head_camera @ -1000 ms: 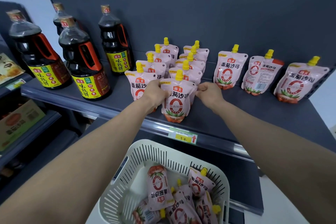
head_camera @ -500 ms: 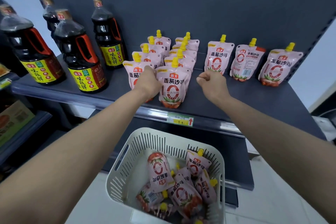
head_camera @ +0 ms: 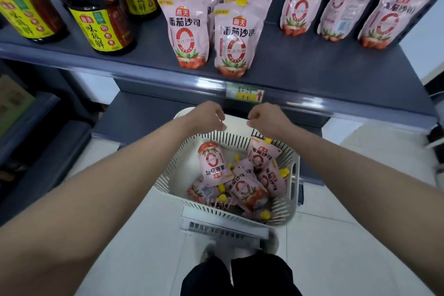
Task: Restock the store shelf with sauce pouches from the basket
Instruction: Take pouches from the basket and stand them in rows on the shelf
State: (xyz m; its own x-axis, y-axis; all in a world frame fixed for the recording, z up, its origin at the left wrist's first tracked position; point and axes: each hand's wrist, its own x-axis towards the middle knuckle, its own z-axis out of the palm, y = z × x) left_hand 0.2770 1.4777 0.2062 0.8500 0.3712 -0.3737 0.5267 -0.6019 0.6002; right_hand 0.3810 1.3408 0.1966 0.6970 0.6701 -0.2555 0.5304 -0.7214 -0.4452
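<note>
Pink sauce pouches with yellow caps stand in two rows on the dark shelf (head_camera: 312,72); the front two are a left pouch (head_camera: 186,31) and a right pouch (head_camera: 234,41). Three more pouches (head_camera: 301,2) stand apart to the right. Below, a white slotted basket (head_camera: 173,175) on the floor holds several pouches (head_camera: 213,163). My left hand (head_camera: 206,116) and my right hand (head_camera: 266,119) hover side by side over the basket's far rim, fingers loosely curled, holding nothing.
Dark soy sauce bottles (head_camera: 96,7) with yellow labels stand at the shelf's left. A price tag (head_camera: 245,94) sits on the shelf's front edge. Lower shelves (head_camera: 36,115) run at the left. White floor tiles (head_camera: 360,223) surround the basket.
Both hands have left the front pouch on the shelf and dropped down to above the basket. My view has tilted down toward the basket.
</note>
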